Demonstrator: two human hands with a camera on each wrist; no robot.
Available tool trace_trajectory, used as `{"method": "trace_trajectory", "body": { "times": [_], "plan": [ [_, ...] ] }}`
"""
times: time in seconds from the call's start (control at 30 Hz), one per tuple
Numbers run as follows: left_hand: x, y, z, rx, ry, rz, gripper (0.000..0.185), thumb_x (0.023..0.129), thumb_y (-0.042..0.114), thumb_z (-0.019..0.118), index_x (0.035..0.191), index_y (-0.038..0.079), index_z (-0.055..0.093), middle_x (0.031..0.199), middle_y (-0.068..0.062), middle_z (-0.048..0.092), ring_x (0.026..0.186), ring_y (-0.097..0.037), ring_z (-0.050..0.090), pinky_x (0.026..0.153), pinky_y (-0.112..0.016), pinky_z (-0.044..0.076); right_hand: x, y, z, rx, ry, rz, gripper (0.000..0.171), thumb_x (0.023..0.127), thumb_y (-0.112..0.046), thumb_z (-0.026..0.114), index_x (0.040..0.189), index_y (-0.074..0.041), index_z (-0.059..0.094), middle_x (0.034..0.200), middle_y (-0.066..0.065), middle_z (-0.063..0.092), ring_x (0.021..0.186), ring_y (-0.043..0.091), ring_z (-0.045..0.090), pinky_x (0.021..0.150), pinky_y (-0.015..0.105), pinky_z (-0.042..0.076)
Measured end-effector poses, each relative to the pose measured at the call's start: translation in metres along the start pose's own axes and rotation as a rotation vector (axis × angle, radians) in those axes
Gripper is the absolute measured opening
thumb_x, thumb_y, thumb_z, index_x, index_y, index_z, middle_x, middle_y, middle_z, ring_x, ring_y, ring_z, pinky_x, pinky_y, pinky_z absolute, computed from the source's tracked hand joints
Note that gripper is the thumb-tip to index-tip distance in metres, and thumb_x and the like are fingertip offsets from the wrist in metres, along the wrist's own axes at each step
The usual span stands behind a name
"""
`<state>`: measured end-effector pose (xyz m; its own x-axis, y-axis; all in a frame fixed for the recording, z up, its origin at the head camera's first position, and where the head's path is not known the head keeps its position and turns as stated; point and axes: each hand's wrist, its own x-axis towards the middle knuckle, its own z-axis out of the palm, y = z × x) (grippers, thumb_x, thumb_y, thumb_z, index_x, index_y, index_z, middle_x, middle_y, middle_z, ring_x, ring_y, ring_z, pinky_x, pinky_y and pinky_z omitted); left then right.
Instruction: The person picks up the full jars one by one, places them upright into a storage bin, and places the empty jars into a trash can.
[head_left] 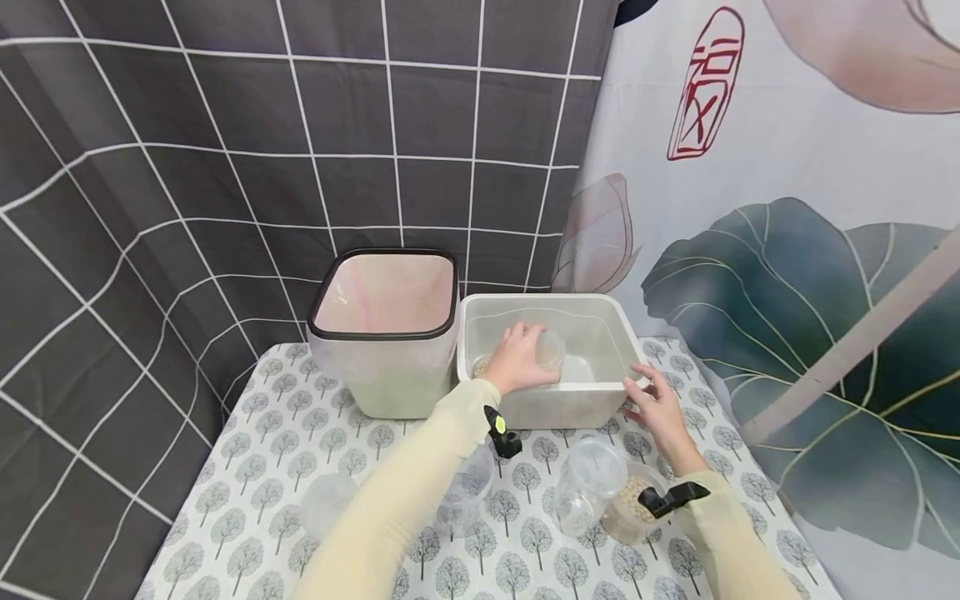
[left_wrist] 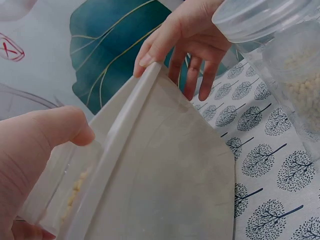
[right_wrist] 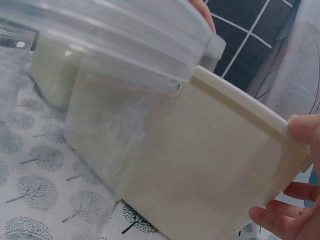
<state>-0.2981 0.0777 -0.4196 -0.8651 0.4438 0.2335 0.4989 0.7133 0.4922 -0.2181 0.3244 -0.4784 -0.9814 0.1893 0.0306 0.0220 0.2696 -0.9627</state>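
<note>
The white tub [head_left: 600, 400] sits on the tree-print tablecloth [head_left: 285, 467] at the back of the table, just beside and to the right of the larger pink-lined bin [head_left: 386, 333], the two touching or nearly so. The bin has a dark rim, and nothing shows inside it. Inside the tub the left hand [head_left: 517, 360] holds a small clear jar [head_left: 549, 350] tipped on its side, fingers curled round it; a little heap of pale beans [head_left: 480, 365] lies on the tub floor by the wrist, and the left wrist view shows some through the tub wall. The right hand [head_left: 658, 408] steadies the tub's near right corner, thumb on the rim and fingers spread loosely down the outer wall, not closed.

In front of the tub stand three more clear jars: an empty one [head_left: 465, 492] under the left forearm, one with a clear lid [head_left: 592, 483] near the right wrist, and touching it a jar part-filled with beans [head_left: 633, 508]. A clear round lid [head_left: 326, 500] lies alone to the left.

That makes one tub, one bin, four jars and one loose lid. The curtain behind carries a red seal [head_left: 707, 83] with characters too stylised to read.
</note>
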Motion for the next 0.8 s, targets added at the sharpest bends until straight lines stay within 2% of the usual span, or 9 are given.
{"method": "trace_trajectory", "body": {
  "times": [0.13, 0.23, 0.33, 0.43, 0.5, 0.53, 0.63, 0.73, 0.8],
  "plan": [
    [0.000, -0.005, 0.004, -0.015, -0.050, -0.025, 0.085, 0.066, 0.042, 0.075, 0.138, 0.014, 0.042, 0.129, -0.012, 0.045, 0.113, -0.025, 0.044, 0.091, -0.039, 0.045, -0.002, -0.003, 0.001, 0.011, 0.000, -0.001, 0.059, 0.093, -0.038, 0.053, 0.141, -0.008, 0.033, 0.104, 0.013, 0.043, 0.085, 0.002, 0.055, 0.083, 0.038, 0.052],
    [-0.001, -0.010, 0.007, -0.003, -0.135, -0.062, 0.076, 0.076, 0.047, 0.068, 0.137, 0.010, 0.044, 0.133, -0.011, 0.048, 0.121, -0.028, 0.043, 0.097, -0.043, 0.041, -0.001, -0.002, 0.002, 0.014, -0.001, 0.008, 0.059, 0.093, -0.037, 0.053, 0.141, -0.009, 0.033, 0.105, 0.013, 0.043, 0.091, 0.012, 0.057, 0.084, 0.039, 0.052],
    [-0.002, -0.014, 0.009, 0.032, -0.239, -0.086, 0.064, 0.088, 0.049, 0.054, 0.135, 0.007, 0.047, 0.135, -0.009, 0.049, 0.128, -0.030, 0.038, 0.102, -0.046, 0.035, 0.000, -0.001, 0.001, 0.007, 0.002, 0.009, 0.060, 0.093, -0.039, 0.052, 0.142, -0.010, 0.033, 0.106, 0.014, 0.043, 0.099, 0.025, 0.055, 0.084, 0.037, 0.052],
    [-0.004, -0.014, 0.009, 0.073, -0.291, -0.087, 0.058, 0.094, 0.048, 0.044, 0.134, 0.007, 0.048, 0.136, -0.009, 0.048, 0.132, -0.031, 0.033, 0.105, -0.047, 0.031, 0.000, 0.000, 0.000, 0.011, 0.002, -0.008, 0.061, 0.093, -0.041, 0.053, 0.141, -0.010, 0.033, 0.106, 0.015, 0.044, 0.104, 0.034, 0.052, 0.081, 0.033, 0.053],
    [-0.006, -0.014, 0.008, 0.082, -0.295, -0.090, 0.059, 0.094, 0.050, 0.042, 0.136, 0.008, 0.047, 0.138, -0.009, 0.046, 0.134, -0.031, 0.030, 0.106, -0.049, 0.028, 0.000, 0.001, 0.000, 0.020, 0.000, -0.024, 0.061, 0.092, -0.042, 0.054, 0.140, -0.011, 0.034, 0.104, 0.013, 0.044, 0.103, 0.035, 0.052, 0.078, 0.030, 0.054],
    [-0.006, -0.014, 0.008, 0.085, -0.291, -0.095, 0.061, 0.094, 0.051, 0.042, 0.137, 0.008, 0.046, 0.139, -0.011, 0.045, 0.134, -0.033, 0.029, 0.106, -0.051, 0.028, 0.003, 0.009, -0.002, 0.075, -0.015, -0.059, 0.059, 0.091, -0.041, 0.057, 0.139, -0.013, 0.038, 0.102, 0.012, 0.046, 0.099, 0.032, 0.054, 0.075, 0.029, 0.055],
    [-0.009, -0.011, 0.004, 0.094, -0.262, -0.102, 0.063, 0.093, 0.052, 0.044, 0.138, 0.009, 0.044, 0.141, -0.016, 0.041, 0.132, -0.036, 0.031, 0.103, -0.055, 0.030, 0.002, 0.009, -0.002, 0.071, -0.020, -0.077, 0.059, 0.090, -0.042, 0.057, 0.139, -0.013, 0.038, 0.100, 0.009, 0.046, 0.097, 0.029, 0.054, 0.074, 0.028, 0.055],
    [-0.011, -0.008, 0.000, 0.118, -0.207, -0.093, 0.063, 0.091, 0.052, 0.047, 0.137, 0.010, 0.045, 0.137, -0.019, 0.042, 0.126, -0.035, 0.039, 0.096, -0.054, 0.039, 0.003, 0.008, -0.002, 0.078, -0.010, -0.051, 0.060, 0.090, -0.042, 0.058, 0.138, -0.012, 0.038, 0.101, 0.011, 0.045, 0.098, 0.029, 0.055, 0.077, 0.032, 0.055],
    [-0.012, -0.007, -0.002, 0.141, -0.171, -0.078, 0.061, 0.090, 0.052, 0.049, 0.135, 0.010, 0.047, 0.133, -0.016, 0.045, 0.121, -0.030, 0.044, 0.091, -0.050, 0.045, 0.000, 0.001, 0.000, 0.021, 0.011, -0.001, 0.062, 0.092, -0.043, 0.054, 0.140, -0.010, 0.034, 0.105, 0.013, 0.044, 0.098, 0.026, 0.055, 0.080, 0.034, 0.053]
  ]
}}
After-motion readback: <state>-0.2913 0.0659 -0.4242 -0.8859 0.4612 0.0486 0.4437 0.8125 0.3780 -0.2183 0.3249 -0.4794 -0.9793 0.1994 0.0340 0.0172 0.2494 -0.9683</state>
